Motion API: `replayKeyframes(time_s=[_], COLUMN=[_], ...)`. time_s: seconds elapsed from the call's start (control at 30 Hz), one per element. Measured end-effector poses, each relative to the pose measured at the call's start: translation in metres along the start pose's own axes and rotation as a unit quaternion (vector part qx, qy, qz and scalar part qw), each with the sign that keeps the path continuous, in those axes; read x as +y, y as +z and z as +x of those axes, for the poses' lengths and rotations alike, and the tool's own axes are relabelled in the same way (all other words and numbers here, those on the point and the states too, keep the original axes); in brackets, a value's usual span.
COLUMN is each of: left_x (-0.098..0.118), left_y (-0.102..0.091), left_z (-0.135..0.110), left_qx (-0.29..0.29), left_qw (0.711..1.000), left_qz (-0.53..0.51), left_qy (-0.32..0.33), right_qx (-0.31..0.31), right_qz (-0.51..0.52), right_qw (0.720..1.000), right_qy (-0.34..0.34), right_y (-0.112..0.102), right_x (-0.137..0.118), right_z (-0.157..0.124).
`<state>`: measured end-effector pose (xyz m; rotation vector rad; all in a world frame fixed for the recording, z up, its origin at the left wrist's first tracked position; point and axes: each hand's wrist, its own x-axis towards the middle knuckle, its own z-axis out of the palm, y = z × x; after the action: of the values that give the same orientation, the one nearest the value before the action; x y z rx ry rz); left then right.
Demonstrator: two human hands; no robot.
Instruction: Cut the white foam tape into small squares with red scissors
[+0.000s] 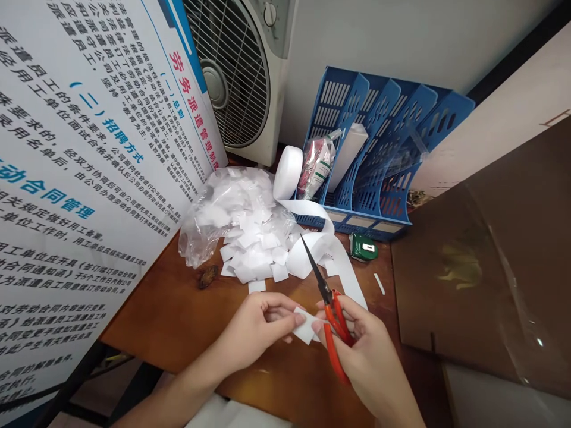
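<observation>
My left hand [254, 327] pinches the end of a white strip [305, 330], thumb on top. In my right hand [370, 351] are scissors [329, 306] with orange handles; their dark blades look closed and point up and away. My right thumb and fingertips also touch the white strip. Past my right hand the white band [347, 267] curls back in loops to a white roll [289, 169] that stands on its edge. Small cut white pieces [254, 252] lie heaped on the table in front of my hands, spilling from a clear plastic bag [191, 238].
A blue file rack [379, 211] stands at the back, holding a plastic packet [317, 166]. By its front lies a green tape measure [363, 247]. A box fan [236, 77] is behind, a printed board [111, 148] leans at left, and a brown panel [468, 285] borders the right.
</observation>
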<state>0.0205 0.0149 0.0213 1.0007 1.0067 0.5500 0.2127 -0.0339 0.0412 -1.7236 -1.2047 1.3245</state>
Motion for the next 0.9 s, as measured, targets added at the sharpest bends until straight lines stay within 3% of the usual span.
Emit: replayKeyframes(time_s=[0.2,0.6,0.67,0.8,0.9], left_x=[0.005,0.003,0.001,-0.005,-0.011], left_y=[0.001,0.0,-0.001,-0.005,-0.011], left_z=[-0.002,-0.004,-0.004,-0.001,0.001], left_qx=[0.006,0.015,0.031,0.089,0.126], left_qw=[1.0,0.997,0.994,0.985,0.978], left_qz=[0.005,0.063,0.087,0.119,0.135], left_qy=[0.011,0.042,0.054,0.085,0.097], right_qx=[-0.052,-0.029,-0.003,0.131,0.153], right_qz=[0.044,0.014,0.021,0.025,0.043], right_qw=[0.998,0.999,1.0,0.991,0.987], right_qy=[-0.004,-0.006,-0.013,-0.024,-0.004], right_y=[-0.01,-0.008,-0.006,-0.004,-0.002], right_x=[0.008,0.006,0.006,0.015,0.027], right_z=[0.003,0.009,0.009,-0.001,-0.019])
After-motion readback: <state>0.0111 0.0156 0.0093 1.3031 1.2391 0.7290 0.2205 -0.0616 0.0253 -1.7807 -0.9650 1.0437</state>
